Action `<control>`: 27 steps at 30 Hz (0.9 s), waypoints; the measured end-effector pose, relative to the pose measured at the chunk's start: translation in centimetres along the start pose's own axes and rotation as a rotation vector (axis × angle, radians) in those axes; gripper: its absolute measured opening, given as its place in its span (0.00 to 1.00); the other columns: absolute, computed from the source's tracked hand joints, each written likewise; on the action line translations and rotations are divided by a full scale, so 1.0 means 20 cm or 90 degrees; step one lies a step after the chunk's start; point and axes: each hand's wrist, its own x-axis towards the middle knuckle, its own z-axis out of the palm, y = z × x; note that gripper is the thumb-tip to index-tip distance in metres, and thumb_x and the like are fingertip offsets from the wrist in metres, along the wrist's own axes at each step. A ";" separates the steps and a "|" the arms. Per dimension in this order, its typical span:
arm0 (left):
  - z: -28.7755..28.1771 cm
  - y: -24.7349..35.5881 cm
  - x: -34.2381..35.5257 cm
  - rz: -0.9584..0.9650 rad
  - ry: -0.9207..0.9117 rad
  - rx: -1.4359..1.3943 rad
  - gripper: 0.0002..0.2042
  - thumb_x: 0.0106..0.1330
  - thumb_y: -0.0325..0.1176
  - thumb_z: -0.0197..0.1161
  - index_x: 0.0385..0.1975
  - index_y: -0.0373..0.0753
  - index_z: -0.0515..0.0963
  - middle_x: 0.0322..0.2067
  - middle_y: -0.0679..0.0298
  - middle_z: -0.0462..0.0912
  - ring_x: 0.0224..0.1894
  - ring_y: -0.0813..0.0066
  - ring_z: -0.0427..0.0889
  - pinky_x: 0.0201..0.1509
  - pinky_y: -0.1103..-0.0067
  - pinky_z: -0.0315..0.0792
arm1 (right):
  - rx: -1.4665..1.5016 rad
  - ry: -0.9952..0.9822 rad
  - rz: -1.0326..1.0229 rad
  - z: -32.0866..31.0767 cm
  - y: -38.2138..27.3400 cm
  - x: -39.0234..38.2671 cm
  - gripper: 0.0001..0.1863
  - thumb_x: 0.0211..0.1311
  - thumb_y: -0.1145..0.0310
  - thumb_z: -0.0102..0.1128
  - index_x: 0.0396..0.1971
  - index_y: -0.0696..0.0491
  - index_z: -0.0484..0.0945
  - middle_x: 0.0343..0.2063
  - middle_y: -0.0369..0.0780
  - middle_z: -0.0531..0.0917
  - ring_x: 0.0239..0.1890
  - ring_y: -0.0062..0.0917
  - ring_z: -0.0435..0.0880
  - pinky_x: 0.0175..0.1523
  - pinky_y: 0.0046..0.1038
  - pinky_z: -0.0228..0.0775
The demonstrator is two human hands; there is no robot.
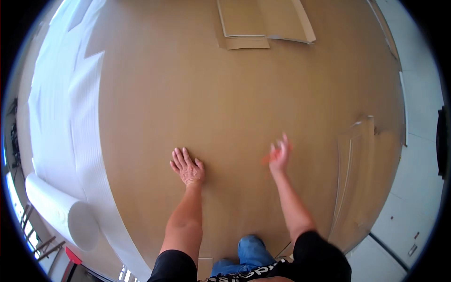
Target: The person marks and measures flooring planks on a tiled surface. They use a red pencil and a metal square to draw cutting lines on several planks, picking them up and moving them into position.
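Note:
My left hand (189, 168) lies flat on a large brown cardboard sheet (221, 103), fingers spread and nothing under the palm but the board. To the right, my right hand (281, 159) is over the same sheet, smeared by motion. Its fingers are partly curled around a small orange object (266, 160), too blurred to name. Whether that object touches the cardboard I cannot tell.
White foam sheeting (56, 108) runs along the left, ending in a thick roll (70, 211) at the lower left. A folded cardboard piece (249, 19) lies at the far side, and another cardboard piece (350, 164) at the right. Pale floor (423, 197) borders the right.

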 end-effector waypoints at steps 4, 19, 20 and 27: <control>-0.01 -0.01 0.02 -0.002 0.016 -0.006 0.37 0.69 0.43 0.56 0.78 0.39 0.58 0.82 0.52 0.49 0.84 0.53 0.43 0.85 0.51 0.34 | -0.025 -0.061 -0.079 0.61 -0.42 1.28 0.34 0.66 0.68 0.73 0.69 0.54 0.68 0.58 0.48 0.81 0.61 0.45 0.80 0.63 0.41 0.75; -0.03 -0.15 0.00 -0.027 -0.030 0.006 0.38 0.68 0.42 0.56 0.77 0.38 0.57 0.82 0.51 0.48 0.84 0.49 0.41 0.85 0.48 0.33 | -0.217 -0.208 0.318 1.14 -0.45 2.52 0.30 0.65 0.49 0.73 0.55 0.59 0.83 0.55 0.52 0.86 0.57 0.45 0.85 0.60 0.41 0.77; -0.03 -0.14 0.01 -0.031 -0.032 0.000 0.38 0.68 0.42 0.56 0.77 0.38 0.57 0.82 0.51 0.48 0.84 0.49 0.41 0.85 0.48 0.33 | -0.222 -0.210 0.314 1.15 -0.43 2.55 0.30 0.65 0.49 0.73 0.55 0.59 0.83 0.55 0.52 0.86 0.57 0.45 0.85 0.60 0.41 0.77; -0.01 -0.03 0.02 -0.004 -0.032 -0.054 0.38 0.67 0.42 0.56 0.77 0.38 0.57 0.82 0.50 0.48 0.84 0.49 0.42 0.84 0.47 0.33 | -0.140 -0.119 0.405 1.03 -0.17 2.74 0.27 0.65 0.52 0.73 0.53 0.58 0.85 0.49 0.46 0.88 0.47 0.34 0.86 0.54 0.36 0.78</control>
